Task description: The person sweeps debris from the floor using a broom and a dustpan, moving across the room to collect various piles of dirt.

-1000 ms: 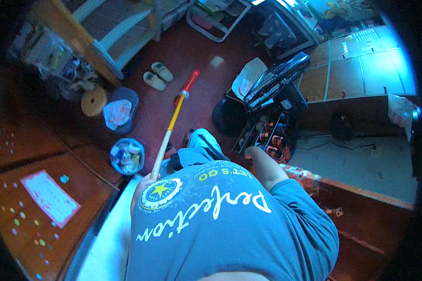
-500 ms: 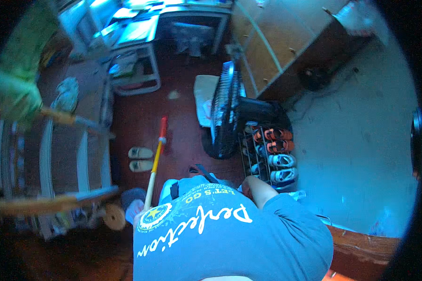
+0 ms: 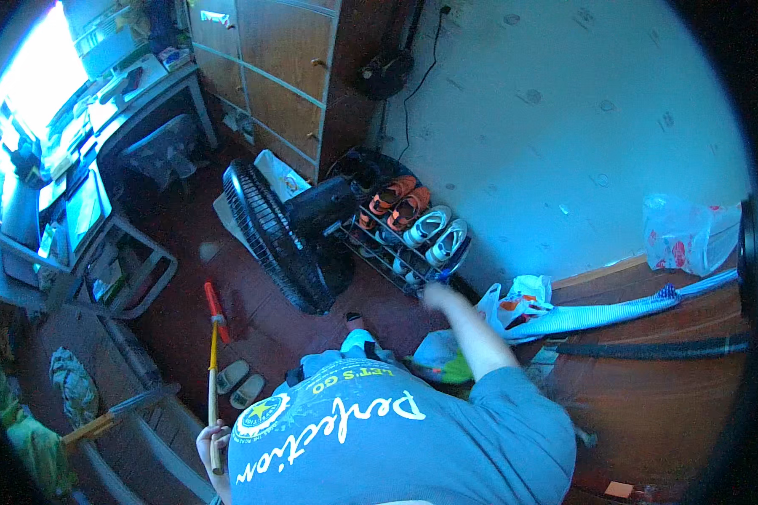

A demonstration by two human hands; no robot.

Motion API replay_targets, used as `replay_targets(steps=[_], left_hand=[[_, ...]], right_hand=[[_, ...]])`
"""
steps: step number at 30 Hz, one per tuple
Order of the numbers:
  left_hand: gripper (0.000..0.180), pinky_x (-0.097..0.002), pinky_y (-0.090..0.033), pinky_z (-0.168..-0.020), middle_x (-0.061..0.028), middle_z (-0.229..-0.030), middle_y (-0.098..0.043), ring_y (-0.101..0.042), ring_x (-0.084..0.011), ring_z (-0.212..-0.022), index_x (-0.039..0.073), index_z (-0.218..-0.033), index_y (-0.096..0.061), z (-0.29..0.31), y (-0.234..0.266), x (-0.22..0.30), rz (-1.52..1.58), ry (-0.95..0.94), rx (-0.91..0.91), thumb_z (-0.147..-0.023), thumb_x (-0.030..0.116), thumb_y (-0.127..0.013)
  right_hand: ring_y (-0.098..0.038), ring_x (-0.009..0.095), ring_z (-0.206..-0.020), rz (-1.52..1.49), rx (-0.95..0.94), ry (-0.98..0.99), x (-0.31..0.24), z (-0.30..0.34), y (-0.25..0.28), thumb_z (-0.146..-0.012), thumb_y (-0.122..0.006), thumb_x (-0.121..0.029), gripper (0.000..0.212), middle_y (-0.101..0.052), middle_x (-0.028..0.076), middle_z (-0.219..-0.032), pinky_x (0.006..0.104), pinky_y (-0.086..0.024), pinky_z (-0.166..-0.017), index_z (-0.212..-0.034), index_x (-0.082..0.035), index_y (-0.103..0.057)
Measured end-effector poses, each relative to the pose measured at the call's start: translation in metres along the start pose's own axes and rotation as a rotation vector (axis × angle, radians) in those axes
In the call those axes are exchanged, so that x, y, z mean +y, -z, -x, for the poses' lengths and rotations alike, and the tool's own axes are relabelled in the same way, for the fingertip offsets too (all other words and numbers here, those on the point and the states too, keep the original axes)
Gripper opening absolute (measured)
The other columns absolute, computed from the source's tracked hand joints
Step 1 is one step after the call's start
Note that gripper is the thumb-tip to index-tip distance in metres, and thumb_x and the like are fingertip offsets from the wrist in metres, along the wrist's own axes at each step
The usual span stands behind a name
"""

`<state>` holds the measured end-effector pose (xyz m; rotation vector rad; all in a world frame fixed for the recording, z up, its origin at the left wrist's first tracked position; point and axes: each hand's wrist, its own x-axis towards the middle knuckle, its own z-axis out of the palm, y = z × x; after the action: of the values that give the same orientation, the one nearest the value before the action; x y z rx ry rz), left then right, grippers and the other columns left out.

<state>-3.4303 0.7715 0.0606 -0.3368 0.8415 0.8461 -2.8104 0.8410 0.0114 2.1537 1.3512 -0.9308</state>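
At the lower left, my left hand (image 3: 210, 443) is closed around the pale end of a long stick (image 3: 213, 370), which has a yellow stretch and a red far end. What kind of tool it is I cannot tell. My right arm reaches forward, and my right hand (image 3: 435, 295) is at the near corner of a metal shoe rack (image 3: 385, 268); its fingers are blurred, so a grip or touch does not show. Orange shoes (image 3: 392, 195) and pale sneakers (image 3: 428, 225) sit on the rack. A black floor fan (image 3: 269, 236) stands beside it, tilted in view.
Pale slippers (image 3: 232, 376) lie beside the stick. White plastic bags (image 3: 518, 301) and a striped cloth-like length (image 3: 594, 315) are right of my arm. A wooden cabinet (image 3: 282, 71) stands behind the fan. A cluttered desk (image 3: 114, 118) is far left, a slatted wooden frame (image 3: 126, 421) near left.
My view has swung right, bringing the bags and wooden surface into sight. My right arm has stretched out from beside my body toward the shoe rack. The left hand still holds the stick.
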Motion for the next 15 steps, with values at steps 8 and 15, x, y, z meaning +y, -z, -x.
replay_targets(steps=[8, 15], left_hand=[[0.026, -0.0282, -0.039, -0.041, -0.0001, -0.055, -0.045, -0.043, -0.0111, -0.045, 0.001, -0.099, -0.052, -0.015, -0.022, -0.07, 0.185, -0.065, -0.171, -0.079, 0.012, -0.04], [0.025, -0.0312, -0.043, -0.053, -0.0015, -0.06, -0.048, -0.048, -0.0129, -0.053, 0.004, -0.099, -0.052, 0.006, -0.089, -0.168, 0.241, -0.104, -0.156, -0.08, 0.012, -0.039]], right_hand=[[-0.026, 0.028, -0.125, 0.506, 1.27, 0.026, 0.023, -0.031, 0.406, -0.083, -0.039, -0.014, 0.045, -0.03, 0.014, -0.134, 0.0563, -0.018, -0.099, -0.126, -0.004, -0.034], [-0.012, 0.021, -0.131, 0.952, 1.158, -0.26, 0.024, -0.048, 0.581, -0.089, -0.025, -0.014, 0.051, -0.011, 0.006, -0.143, 0.048, -0.012, -0.104, -0.137, -0.011, -0.01]])
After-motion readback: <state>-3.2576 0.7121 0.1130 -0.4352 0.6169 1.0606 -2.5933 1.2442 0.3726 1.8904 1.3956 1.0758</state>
